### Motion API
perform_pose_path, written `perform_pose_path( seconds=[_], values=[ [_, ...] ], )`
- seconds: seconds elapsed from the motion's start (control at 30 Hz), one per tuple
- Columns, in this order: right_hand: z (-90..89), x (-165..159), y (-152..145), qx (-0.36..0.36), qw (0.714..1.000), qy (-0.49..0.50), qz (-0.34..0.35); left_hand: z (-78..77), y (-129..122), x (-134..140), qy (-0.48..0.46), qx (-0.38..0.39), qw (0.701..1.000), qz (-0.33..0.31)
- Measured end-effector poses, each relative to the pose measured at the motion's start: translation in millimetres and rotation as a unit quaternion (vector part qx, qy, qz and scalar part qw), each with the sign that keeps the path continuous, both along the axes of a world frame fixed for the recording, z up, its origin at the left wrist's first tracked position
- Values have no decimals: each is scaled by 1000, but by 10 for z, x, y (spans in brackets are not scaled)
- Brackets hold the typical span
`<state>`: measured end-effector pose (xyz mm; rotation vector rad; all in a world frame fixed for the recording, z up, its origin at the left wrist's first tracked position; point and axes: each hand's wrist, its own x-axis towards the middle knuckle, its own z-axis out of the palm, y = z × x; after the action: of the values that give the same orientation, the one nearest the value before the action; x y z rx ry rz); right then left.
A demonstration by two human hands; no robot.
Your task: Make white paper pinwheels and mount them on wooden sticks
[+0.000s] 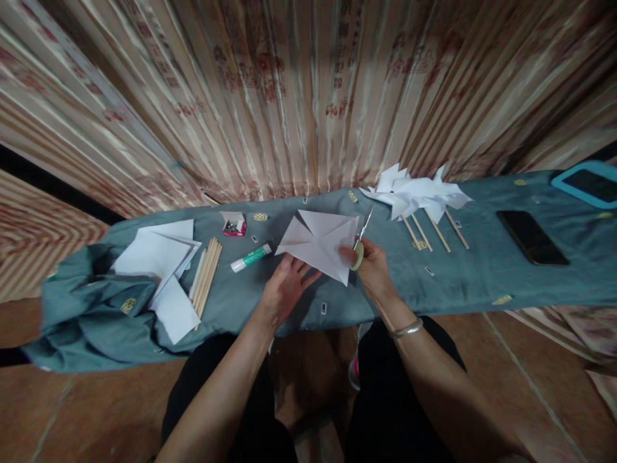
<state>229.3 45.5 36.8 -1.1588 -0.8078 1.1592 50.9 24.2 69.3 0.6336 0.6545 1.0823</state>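
A white paper square (pixel 321 241), slit inward from its corners, is held up over the cloth. My left hand (pixel 285 283) grips its lower left edge, thumb at the edge and fingers beneath the sheet. In my right hand (pixel 371 263) are scissors (pixel 358 252) with pale yellow-green handles, their blades pointing up and away beside the paper's right edge. My right fingertips also meet the paper's right side. A glue stick (pixel 251 258) lies left of my left hand. Whether the scissor blades are fully closed is hard to make out.
White paper pinwheels (pixel 417 193) on wooden sticks lie to the right, then a black phone (pixel 532 237) and a blue-framed device (pixel 590 183). Leftward are a small box of metal pins (pixel 234 224), wooden sticks (pixel 207 273) and paper sheets (pixel 154 254). A curtain (pixel 289 96) hangs behind the cloth-covered table (pixel 463 283).
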Motion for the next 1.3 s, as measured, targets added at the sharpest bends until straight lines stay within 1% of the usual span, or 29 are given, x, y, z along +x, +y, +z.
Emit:
perform_pose_path(
  seconds=[0.1, 0.17, 0.27, 0.33, 0.4, 0.47, 0.53, 0.6, 0.67, 0.77, 0.87, 1.07, 1.3],
  values=[
    [3, -68, 26, 9, 1000, 3, -2, -29, 14, 22, 54, 8, 998, 13],
    [14, -129, 25, 2, 1000, 6, 11, -90, 25, 52, 115, 12, 992, 52],
    [40, -214, 10, -9, 1000, 2, 19, -209, 54, 80, 188, 38, 972, 139],
    [60, -251, -1, -5, 999, -17, 30, -271, 82, 68, 217, 53, 960, 171],
    [82, -265, -19, -3, 998, -45, 53, -300, 119, 32, 236, 64, 951, 190],
    [103, -260, -51, -9, 994, -67, 85, -296, 167, -21, 252, 68, 941, 214],
    [117, -239, -102, -18, 988, -76, 137, -268, 223, -83, 265, 67, 932, 240],
    [120, -206, -163, -33, 973, -78, 212, -231, 279, -148, 271, 71, 924, 261],
    [112, -168, -224, -62, 951, -77, 294, -200, 328, -208, 272, 82, 918, 278],
    [100, -117, -296, -100, 915, -73, 383, -182, 379, -269, 280, 95, 910, 290],
    [103, -90, -333, -114, 893, -79, 429, -200, 404, -287, 284, 97, 908, 294],
    [121, -100, -326, -110, 884, -99, 443, -230, 390, -252, 290, 117, 907, 282],
    [119, -97, -309, -117, 879, -109, 449, -176, 337, -217, 298, 123, 911, 256]
  ],
)
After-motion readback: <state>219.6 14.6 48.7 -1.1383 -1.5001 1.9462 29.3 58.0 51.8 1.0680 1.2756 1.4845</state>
